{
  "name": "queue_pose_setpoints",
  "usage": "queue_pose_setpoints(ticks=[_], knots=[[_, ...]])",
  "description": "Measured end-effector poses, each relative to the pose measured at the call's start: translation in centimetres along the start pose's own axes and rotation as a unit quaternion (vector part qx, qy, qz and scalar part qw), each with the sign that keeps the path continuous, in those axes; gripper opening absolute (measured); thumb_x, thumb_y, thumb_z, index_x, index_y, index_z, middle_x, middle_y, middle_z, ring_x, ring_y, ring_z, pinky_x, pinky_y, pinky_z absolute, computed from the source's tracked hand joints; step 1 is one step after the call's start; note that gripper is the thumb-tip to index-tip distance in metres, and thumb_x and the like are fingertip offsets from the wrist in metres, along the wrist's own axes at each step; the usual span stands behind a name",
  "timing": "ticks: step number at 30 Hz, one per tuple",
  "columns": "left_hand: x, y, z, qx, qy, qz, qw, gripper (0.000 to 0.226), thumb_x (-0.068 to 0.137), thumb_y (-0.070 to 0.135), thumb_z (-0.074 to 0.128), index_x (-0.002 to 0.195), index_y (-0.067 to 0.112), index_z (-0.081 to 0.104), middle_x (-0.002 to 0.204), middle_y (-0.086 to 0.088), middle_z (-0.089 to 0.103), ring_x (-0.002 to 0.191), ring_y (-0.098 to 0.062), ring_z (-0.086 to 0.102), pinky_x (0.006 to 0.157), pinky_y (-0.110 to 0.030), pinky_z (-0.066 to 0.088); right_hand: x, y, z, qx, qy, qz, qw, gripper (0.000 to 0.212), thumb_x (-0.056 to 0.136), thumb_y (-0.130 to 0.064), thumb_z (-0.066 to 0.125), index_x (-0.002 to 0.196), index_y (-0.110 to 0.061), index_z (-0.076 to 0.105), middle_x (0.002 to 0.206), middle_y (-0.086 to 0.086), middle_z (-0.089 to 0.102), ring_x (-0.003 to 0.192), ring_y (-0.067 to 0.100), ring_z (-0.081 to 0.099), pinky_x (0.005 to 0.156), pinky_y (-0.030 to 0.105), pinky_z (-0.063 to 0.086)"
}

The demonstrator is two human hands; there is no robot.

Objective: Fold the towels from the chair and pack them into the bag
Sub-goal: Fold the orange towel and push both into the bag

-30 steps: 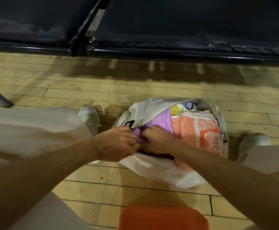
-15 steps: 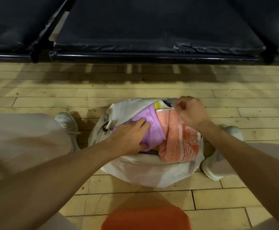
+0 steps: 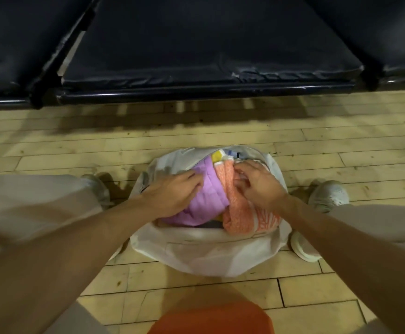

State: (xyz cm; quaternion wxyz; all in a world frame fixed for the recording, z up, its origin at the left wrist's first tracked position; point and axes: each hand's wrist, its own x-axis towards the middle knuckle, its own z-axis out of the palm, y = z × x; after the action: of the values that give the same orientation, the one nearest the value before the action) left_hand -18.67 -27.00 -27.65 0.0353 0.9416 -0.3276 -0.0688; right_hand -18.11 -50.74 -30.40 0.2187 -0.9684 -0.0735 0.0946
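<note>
Wood floor (image 3: 76, 153): bag (image 3: 208, 256) between your feet, bulging. Your left hand (image 3: 172, 191) presses purple towel (image 3: 208, 196), fingers straight; right hand (image 3: 259, 186) fingers curl into orange towel (image 3: 235, 213). Risk: ease pressure, towels spring out, unfolding.

White bag (image 3: 206, 251) open on floor; purple towel (image 3: 208, 201) and orange towel (image 3: 235, 213) stuffed inside, bulging.

This looks like a public hall, perhaps a sports hall or a waiting area. The floor (image 3: 220, 131) is made of narrow pale wooden strips, worn and spotted, as in a gymnasium. On it stands a row of joined chairs (image 3: 208, 44) with dark padded seats, one cracked at its front edge, all carried by one long black metal bar (image 3: 196, 93).
</note>
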Motion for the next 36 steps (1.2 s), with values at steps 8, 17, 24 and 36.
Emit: queue_pose_setpoints(ticks=[8,17,24,36], knots=[[4.7,3.5,1.0,-0.001,0.076,0.009,0.997,0.04,0.093,0.019,0.051,0.132,0.015,0.049,0.13,-0.005,0.05,0.117,-0.022,0.049,0.103,-0.032,0.037,-1.2,2.0,0.2,0.03,0.129,-0.02,0.991,0.033,0.099,-0.038,0.044,0.115,-0.015,0.06,0.118,0.002,0.057,0.109,0.016,0.051,0.094,0.03,0.043],[4.4,3.2,2.6,-0.033,0.108,-0.035,0.993,0.052,0.087,0.026,0.033,0.129,0.005,0.055,0.116,-0.01,0.066,0.1,-0.022,0.064,0.094,-0.032,0.046,2.5,0.4,-0.3,0.061,-0.036,0.008,0.997,0.039,0.099,-0.028,0.044,0.138,-0.026,0.046,0.143,0.005,0.046,0.137,0.026,0.034,0.113,0.042,0.03],[4.0,1.7,2.7,-0.025,0.173,0.015,0.985,0.043,0.086,0.017,0.038,0.121,0.008,0.061,0.121,-0.007,0.063,0.109,-0.02,0.057,0.092,-0.029,0.034,2.7,0.3,0.1,0.008,-0.087,0.058,0.995,0.053,0.096,-0.034,0.048,0.145,-0.022,0.035,0.144,0.01,0.046,0.132,0.028,0.043,0.109,0.039,0.035],[9.7,-0.1,-0.5,-0.089,0.144,-0.102,0.98,0.022,0.092,0.031,0.06,0.103,0.013,0.065,0.108,-0.004,0.056,0.101,-0.024,0.056,0.082,-0.036,0.046,-1.0,1.0,1.6,-0.011,0.175,-0.002,0.985,0.037,0.1,-0.033,0.045,0.129,-0.01,0.046,0.126,0.01,0.05,0.099,0.026,0.06,0.073,0.028,0.045]])
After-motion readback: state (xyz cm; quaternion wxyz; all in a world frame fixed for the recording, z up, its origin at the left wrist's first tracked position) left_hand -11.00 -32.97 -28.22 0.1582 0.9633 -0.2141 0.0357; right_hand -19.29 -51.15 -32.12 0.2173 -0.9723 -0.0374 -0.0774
